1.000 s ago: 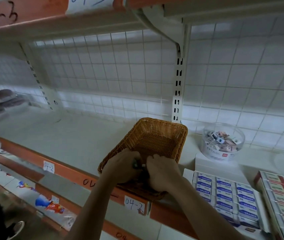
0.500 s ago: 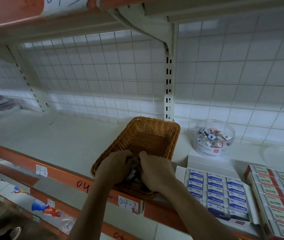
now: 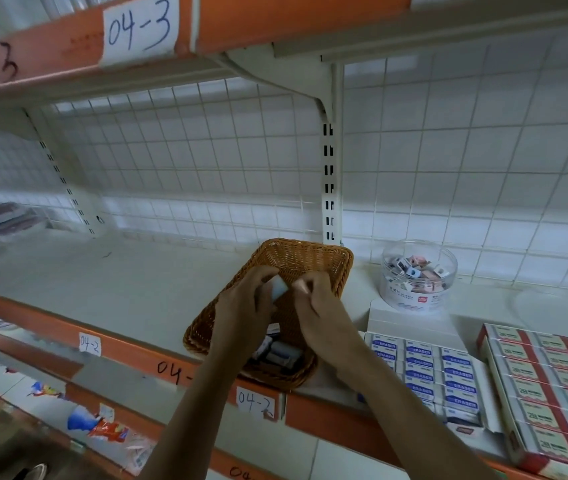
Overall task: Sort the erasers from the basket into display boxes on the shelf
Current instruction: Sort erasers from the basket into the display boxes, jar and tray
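1 basket, left hand gripping 1 pale eraser, right hand grip unclear

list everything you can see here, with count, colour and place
basket: one, brown wicker, shelf front
loose erasers: several, dark and white, basket's near end
held eraser: one, pale, above basket
tub: one, clear, small mixed pieces inside, right of basket, at back
blue box: one, blue ERASER packs, right of basket
red box: one, red and white, far right
shelf: one, off-white, orange edge
tags: several, white, on orange edges
left grip: one, bare, holds held eraser
right grip: one, bare, fingers curled beside held eraser
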`<action>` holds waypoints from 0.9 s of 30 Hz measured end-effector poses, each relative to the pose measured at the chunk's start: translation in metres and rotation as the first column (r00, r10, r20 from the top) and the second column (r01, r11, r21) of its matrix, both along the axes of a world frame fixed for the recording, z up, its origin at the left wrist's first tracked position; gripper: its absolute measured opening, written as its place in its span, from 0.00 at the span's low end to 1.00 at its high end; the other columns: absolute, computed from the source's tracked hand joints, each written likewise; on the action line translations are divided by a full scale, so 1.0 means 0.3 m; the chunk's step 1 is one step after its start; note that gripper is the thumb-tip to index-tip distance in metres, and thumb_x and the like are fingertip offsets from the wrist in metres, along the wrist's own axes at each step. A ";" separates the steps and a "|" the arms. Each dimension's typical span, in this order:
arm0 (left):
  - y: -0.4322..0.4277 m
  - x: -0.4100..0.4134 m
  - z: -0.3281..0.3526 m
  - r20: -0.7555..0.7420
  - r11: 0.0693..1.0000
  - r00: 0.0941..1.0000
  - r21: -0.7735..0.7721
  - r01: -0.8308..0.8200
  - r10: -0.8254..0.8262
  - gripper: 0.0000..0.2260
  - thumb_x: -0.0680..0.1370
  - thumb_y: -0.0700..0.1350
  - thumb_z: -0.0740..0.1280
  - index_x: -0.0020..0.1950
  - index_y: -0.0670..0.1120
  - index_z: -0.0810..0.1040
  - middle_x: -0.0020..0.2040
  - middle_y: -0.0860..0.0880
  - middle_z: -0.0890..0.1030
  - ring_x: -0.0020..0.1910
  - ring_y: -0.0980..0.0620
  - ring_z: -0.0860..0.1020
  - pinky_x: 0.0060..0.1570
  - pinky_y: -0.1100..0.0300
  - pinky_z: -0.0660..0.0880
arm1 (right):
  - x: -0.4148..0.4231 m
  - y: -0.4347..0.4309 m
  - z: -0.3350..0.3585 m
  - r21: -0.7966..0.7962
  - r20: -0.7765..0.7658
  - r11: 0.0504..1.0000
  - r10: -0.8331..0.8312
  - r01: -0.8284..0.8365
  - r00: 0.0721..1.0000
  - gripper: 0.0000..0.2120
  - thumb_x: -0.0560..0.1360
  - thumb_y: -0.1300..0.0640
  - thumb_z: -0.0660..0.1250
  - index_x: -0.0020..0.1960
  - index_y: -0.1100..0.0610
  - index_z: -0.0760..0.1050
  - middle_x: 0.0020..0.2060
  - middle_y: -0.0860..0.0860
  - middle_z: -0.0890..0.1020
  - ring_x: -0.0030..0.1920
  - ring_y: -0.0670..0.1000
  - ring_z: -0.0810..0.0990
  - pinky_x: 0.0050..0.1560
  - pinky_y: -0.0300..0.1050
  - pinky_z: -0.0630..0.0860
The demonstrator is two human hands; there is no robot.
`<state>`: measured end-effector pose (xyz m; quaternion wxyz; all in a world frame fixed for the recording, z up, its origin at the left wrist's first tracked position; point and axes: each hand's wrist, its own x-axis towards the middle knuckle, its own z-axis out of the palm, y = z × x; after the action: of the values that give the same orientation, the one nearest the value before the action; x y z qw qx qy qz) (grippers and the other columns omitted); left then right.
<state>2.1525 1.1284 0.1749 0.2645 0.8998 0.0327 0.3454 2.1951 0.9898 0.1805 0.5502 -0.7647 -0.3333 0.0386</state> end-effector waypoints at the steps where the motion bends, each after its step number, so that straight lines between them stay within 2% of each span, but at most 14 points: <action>1: -0.028 0.005 0.018 -0.026 0.998 0.999 -0.058 0.034 -0.035 0.10 0.82 0.43 0.59 0.58 0.45 0.77 0.44 0.54 0.80 0.34 0.61 0.79 0.32 0.69 0.75 | 0.008 -0.027 0.008 0.012 -0.018 1.000 -0.011 0.011 1.000 0.02 0.82 0.57 0.52 0.52 0.54 0.63 0.30 0.47 0.69 0.22 0.40 0.66 0.23 0.33 0.62; 3: -0.088 0.020 0.045 -0.096 0.983 0.990 -0.161 0.088 -0.105 0.09 0.81 0.41 0.61 0.57 0.49 0.77 0.45 0.58 0.79 0.39 0.61 0.80 0.34 0.69 0.75 | 0.029 -0.088 0.010 -0.010 0.009 0.999 -0.048 0.048 0.999 0.05 0.81 0.56 0.53 0.50 0.55 0.67 0.32 0.48 0.71 0.27 0.40 0.69 0.28 0.35 0.67; 4: -0.117 0.030 0.050 -0.127 0.969 0.982 -0.221 0.110 -0.140 0.09 0.80 0.41 0.63 0.57 0.52 0.77 0.46 0.60 0.79 0.42 0.61 0.80 0.36 0.68 0.75 | 0.041 -0.122 0.004 -0.020 0.035 0.997 -0.077 0.078 0.996 0.06 0.81 0.56 0.55 0.50 0.54 0.70 0.35 0.49 0.74 0.32 0.41 0.73 0.33 0.39 0.72; 6: -0.174 0.052 0.048 -0.161 0.917 0.959 -0.363 0.164 -0.235 0.12 0.77 0.40 0.68 0.57 0.53 0.78 0.49 0.60 0.80 0.45 0.64 0.79 0.43 0.68 0.77 | 0.061 -0.197 -0.010 -0.001 0.020 0.988 -0.151 0.151 0.988 0.06 0.79 0.58 0.59 0.49 0.51 0.74 0.41 0.50 0.79 0.41 0.48 0.79 0.42 0.46 0.77; 9: -0.266 0.087 0.028 -0.193 0.851 0.920 -0.478 0.216 -0.342 0.16 0.73 0.40 0.73 0.56 0.55 0.79 0.50 0.57 0.82 0.47 0.62 0.80 0.47 0.63 0.79 | 0.073 -0.321 -0.025 0.070 -0.087 0.967 -0.238 0.244 0.967 0.12 0.78 0.63 0.60 0.53 0.46 0.71 0.42 0.48 0.80 0.37 0.46 0.81 0.38 0.40 0.77; 11: -0.333 0.111 0.021 -0.206 0.823 0.896 -0.512 0.244 -0.394 0.15 0.73 0.39 0.71 0.56 0.55 0.79 0.49 0.55 0.83 0.46 0.57 0.81 0.47 0.56 0.80 | 0.067 -0.399 -0.028 0.080 -0.112 0.955 -0.277 0.287 0.954 0.14 0.79 0.64 0.59 0.57 0.47 0.69 0.42 0.47 0.79 0.33 0.44 0.81 0.36 0.39 0.78; 13: -0.404 0.135 0.018 -0.216 0.809 0.873 -0.517 0.278 -0.438 0.15 0.74 0.37 0.69 0.56 0.53 0.78 0.50 0.54 0.83 0.48 0.55 0.81 0.50 0.54 0.79 | 0.064 -0.476 -0.036 0.049 -0.107 0.944 -0.321 0.328 0.941 0.14 0.79 0.65 0.58 0.55 0.47 0.71 0.40 0.47 0.79 0.34 0.43 0.80 0.38 0.42 0.79; 16: -0.510 0.160 0.017 -0.222 0.777 0.833 -0.535 0.331 -0.508 0.13 0.75 0.36 0.67 0.57 0.50 0.77 0.52 0.52 0.82 0.49 0.57 0.80 0.49 0.65 0.76 | 0.059 -0.584 -0.052 0.014 -0.136 0.922 -0.381 0.386 0.915 0.16 0.75 0.68 0.62 0.53 0.48 0.74 0.44 0.49 0.81 0.41 0.48 0.81 0.46 0.49 0.79; 18: -0.576 0.173 0.015 -0.236 0.755 0.807 -0.560 0.342 -0.541 0.13 0.75 0.35 0.67 0.55 0.50 0.77 0.51 0.53 0.82 0.47 0.57 0.80 0.45 0.67 0.76 | 0.053 -0.652 -0.061 -0.021 -0.138 0.907 -0.420 0.421 0.897 0.18 0.73 0.69 0.64 0.55 0.49 0.75 0.47 0.47 0.81 0.46 0.48 0.80 0.49 0.43 0.77; 20: -0.637 0.187 0.006 -0.269 0.753 0.778 -0.551 0.360 -0.568 0.13 0.75 0.36 0.68 0.55 0.51 0.76 0.51 0.53 0.81 0.47 0.59 0.80 0.48 0.64 0.78 | 0.046 -0.722 -0.071 -0.070 -0.107 0.882 -0.471 0.466 0.876 0.18 0.73 0.67 0.65 0.58 0.50 0.75 0.46 0.45 0.80 0.46 0.45 0.79 0.50 0.40 0.76; 22: -0.696 0.202 -0.008 -0.317 0.773 0.750 -0.504 0.385 -0.580 0.12 0.75 0.38 0.69 0.55 0.52 0.76 0.53 0.53 0.81 0.49 0.58 0.80 0.52 0.57 0.79 | 0.035 -0.793 -0.073 -0.121 -0.070 0.845 -0.531 0.522 0.844 0.17 0.73 0.65 0.66 0.58 0.49 0.75 0.47 0.46 0.82 0.46 0.47 0.80 0.52 0.46 0.77; 24: -0.758 0.211 -0.015 -0.344 0.792 0.732 -0.427 0.437 -0.589 0.12 0.74 0.40 0.70 0.54 0.53 0.76 0.55 0.50 0.79 0.51 0.56 0.80 0.53 0.55 0.79 | 0.016 -0.860 -0.069 -0.120 -0.065 0.829 -0.555 0.546 0.829 0.16 0.73 0.66 0.65 0.53 0.47 0.75 0.44 0.47 0.83 0.43 0.48 0.81 0.49 0.51 0.78; 27: -0.858 0.215 -0.028 -0.375 0.785 0.690 -0.333 0.523 -0.619 0.13 0.74 0.40 0.71 0.56 0.51 0.78 0.56 0.50 0.76 0.53 0.55 0.79 0.53 0.60 0.78 | -0.009 -0.963 -0.066 -0.120 -0.059 0.788 -0.613 0.604 0.788 0.14 0.73 0.67 0.65 0.48 0.47 0.73 0.39 0.46 0.82 0.39 0.43 0.80 0.43 0.46 0.78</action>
<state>2.2171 0.8712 0.1665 0.4321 0.8886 -0.1531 0.0142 2.1925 0.7010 0.1608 0.5115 -0.8537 -0.0405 -0.0889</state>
